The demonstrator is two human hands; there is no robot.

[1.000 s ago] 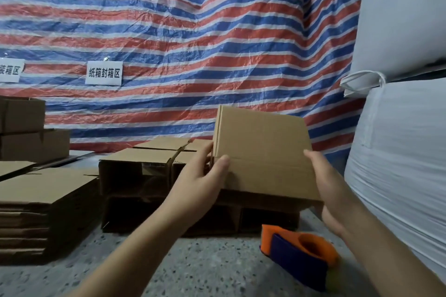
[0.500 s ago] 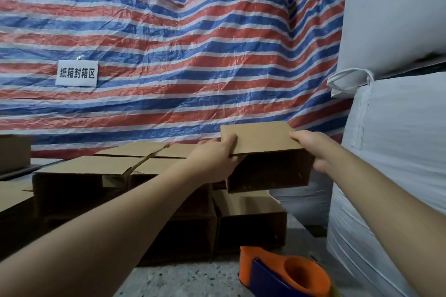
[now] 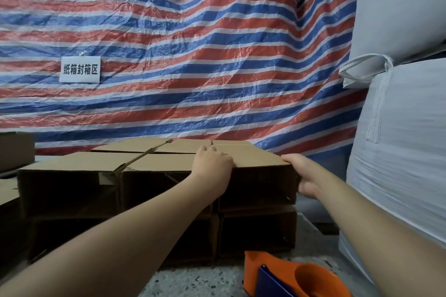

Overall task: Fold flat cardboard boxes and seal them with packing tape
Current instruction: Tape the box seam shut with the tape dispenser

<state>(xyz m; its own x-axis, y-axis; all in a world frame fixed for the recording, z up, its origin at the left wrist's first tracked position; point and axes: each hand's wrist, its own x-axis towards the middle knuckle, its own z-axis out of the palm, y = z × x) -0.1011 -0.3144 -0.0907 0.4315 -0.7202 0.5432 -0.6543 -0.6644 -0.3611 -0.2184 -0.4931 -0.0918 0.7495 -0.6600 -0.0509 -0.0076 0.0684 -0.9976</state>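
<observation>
A striped tarp (image 3: 193, 55) hangs behind everything, with a white sign (image 3: 80, 69) stuck on it. White sacks (image 3: 405, 128) stand stacked on your right. Before you sits a stack (image 3: 72, 188) of folded boxes, two layers high, open sides facing you. The box (image 3: 255, 159) you hold sits at the stack's top right corner, on another box. Your left hand (image 3: 212, 166) grips its near left top edge, fingers curled over the panel. Your right hand (image 3: 304, 176) holds its right corner, thumb on top, fingers wrapped around the side. An orange tape dispenser (image 3: 289, 275) lies on the speckled floor (image 3: 193, 282), near your right forearm.
</observation>
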